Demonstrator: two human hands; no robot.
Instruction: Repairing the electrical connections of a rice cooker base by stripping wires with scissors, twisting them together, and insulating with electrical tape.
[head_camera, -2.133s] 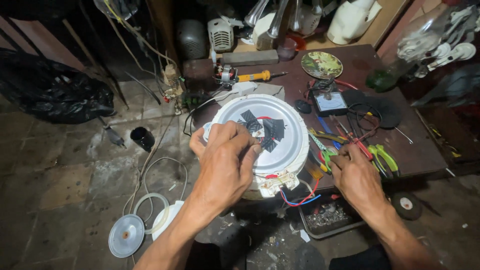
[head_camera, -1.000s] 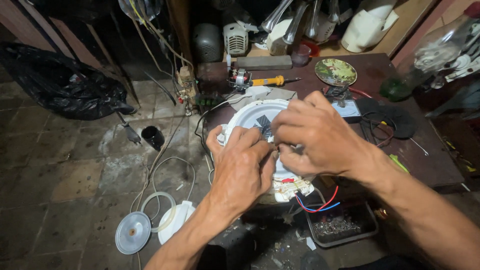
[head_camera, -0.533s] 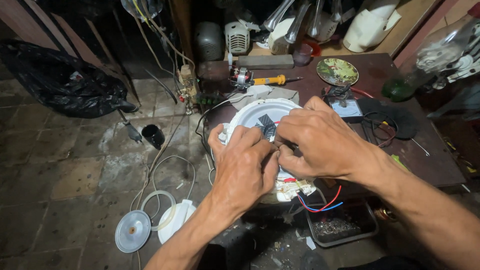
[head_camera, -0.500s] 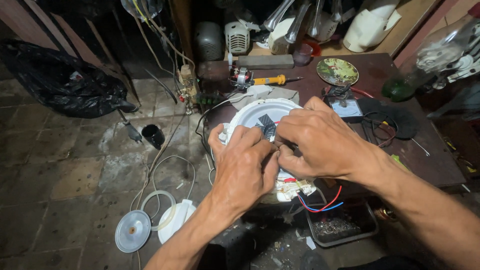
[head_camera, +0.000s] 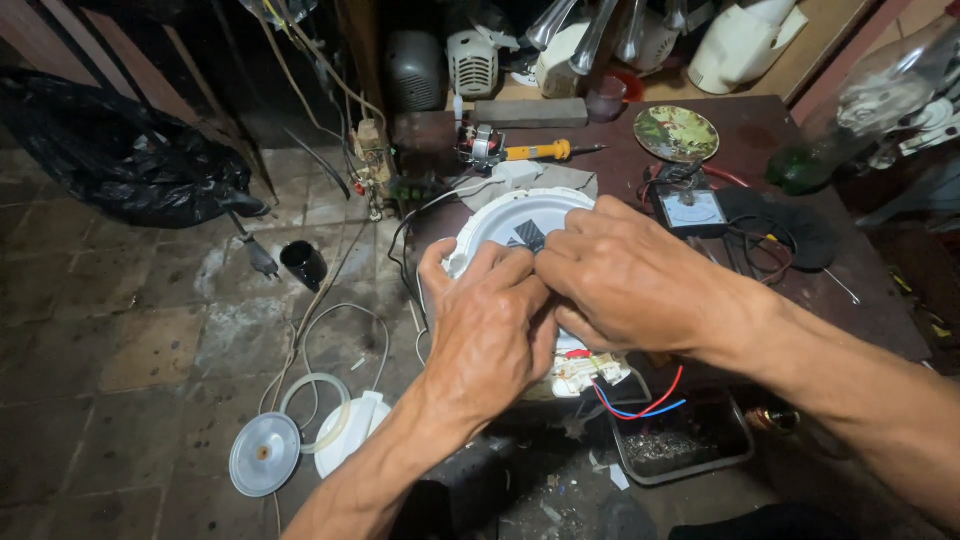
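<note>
On the floor at the left lie a black bag (head_camera: 120, 160) and a grey disc (head_camera: 264, 454). At the near edge of the worktop (head_camera: 760, 130), the left hand (head_camera: 490, 335) and right hand (head_camera: 625, 280) press together on the white round housing (head_camera: 505, 215), fingers closed on some small part I cannot make out. It looks light, stiff and brittle; best held by the rim, clear of the loose wires (head_camera: 640, 405).

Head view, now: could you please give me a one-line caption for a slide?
Both hands, left hand and right hand, meet over a white round appliance base on a cluttered brown workbench.
</note>
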